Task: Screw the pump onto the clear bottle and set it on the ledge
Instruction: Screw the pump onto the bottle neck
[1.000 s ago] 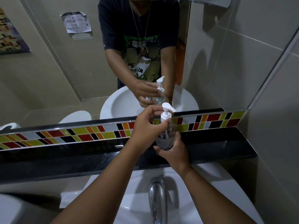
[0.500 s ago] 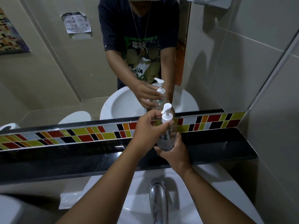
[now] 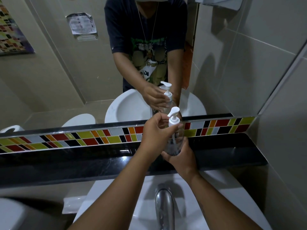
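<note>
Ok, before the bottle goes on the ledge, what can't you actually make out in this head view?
- Pump collar threads: covered by left hand fingers, so tightness is unknown.
- Clear bottle base: cupped in right hand.
- Liquid level: glare on the clear wall hides it.
- Faucet: cut off by the bottom edge.
- Wall notice in the mirror: text too small.

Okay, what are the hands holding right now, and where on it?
The right hand cups the clear bottle at its base and lower body; the left hand grips the neck, just under the white pump.
</note>
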Motion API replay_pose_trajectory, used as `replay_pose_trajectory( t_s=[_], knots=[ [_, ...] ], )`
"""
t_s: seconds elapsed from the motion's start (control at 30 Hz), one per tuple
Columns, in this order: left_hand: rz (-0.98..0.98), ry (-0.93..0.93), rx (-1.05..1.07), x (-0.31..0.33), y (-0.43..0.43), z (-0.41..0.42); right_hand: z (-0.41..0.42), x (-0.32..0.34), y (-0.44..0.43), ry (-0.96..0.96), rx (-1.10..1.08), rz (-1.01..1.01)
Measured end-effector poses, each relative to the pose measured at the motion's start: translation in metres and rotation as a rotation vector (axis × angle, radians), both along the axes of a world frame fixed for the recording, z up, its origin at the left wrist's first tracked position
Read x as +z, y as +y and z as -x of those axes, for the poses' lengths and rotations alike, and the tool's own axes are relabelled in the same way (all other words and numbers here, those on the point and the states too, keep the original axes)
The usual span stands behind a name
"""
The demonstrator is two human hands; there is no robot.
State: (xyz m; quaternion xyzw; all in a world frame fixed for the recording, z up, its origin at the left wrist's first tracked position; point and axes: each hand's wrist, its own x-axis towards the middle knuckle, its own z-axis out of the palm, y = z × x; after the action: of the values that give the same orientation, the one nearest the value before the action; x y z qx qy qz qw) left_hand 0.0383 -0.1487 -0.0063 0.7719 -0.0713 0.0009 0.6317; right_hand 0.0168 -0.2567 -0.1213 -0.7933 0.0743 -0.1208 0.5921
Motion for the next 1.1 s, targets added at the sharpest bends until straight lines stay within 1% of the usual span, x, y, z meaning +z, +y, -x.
replay_pose_trajectory(
  t_s=[0.07,0.2,0.33,0.4,0.53,0.6,0.7,0.8,0.97,1.1],
  knots=[
    [-0.018,0.002,-0.064,0.003,0.007,-0.004,0.000,0.000,0.002,-0.023,-0.026,0.034],
    [-0.063,-0.023,-0.077,0.002,0.008,-0.003,0.000,0.000,0.004,-0.027,-0.036,0.051],
    [-0.016,-0.017,-0.087,-0.002,0.004,0.000,0.001,-0.004,0.006,-0.005,-0.022,0.080],
    [0.005,-0.034,-0.057,-0.004,-0.001,0.001,0.002,-0.005,0.006,-0.002,-0.014,0.089],
    [-0.005,-0.048,0.119,-0.006,-0.011,0.004,0.000,-0.007,0.005,0.042,-0.025,0.086],
    [0.020,-0.050,0.131,-0.009,-0.011,0.003,-0.001,-0.006,0.003,0.062,-0.015,0.064],
    [0.035,-0.027,0.045,-0.009,-0.004,-0.001,-0.002,-0.003,-0.003,0.065,0.020,-0.019],
    [0.011,-0.007,-0.069,-0.007,0.002,-0.004,-0.004,-0.002,-0.005,0.062,0.068,-0.026],
    [-0.014,0.019,-0.119,-0.004,0.003,-0.005,-0.005,-0.002,-0.002,0.046,0.058,-0.012],
    [-0.038,0.024,-0.163,-0.005,0.008,-0.009,-0.008,-0.006,-0.006,0.071,0.083,-0.014]
  ],
)
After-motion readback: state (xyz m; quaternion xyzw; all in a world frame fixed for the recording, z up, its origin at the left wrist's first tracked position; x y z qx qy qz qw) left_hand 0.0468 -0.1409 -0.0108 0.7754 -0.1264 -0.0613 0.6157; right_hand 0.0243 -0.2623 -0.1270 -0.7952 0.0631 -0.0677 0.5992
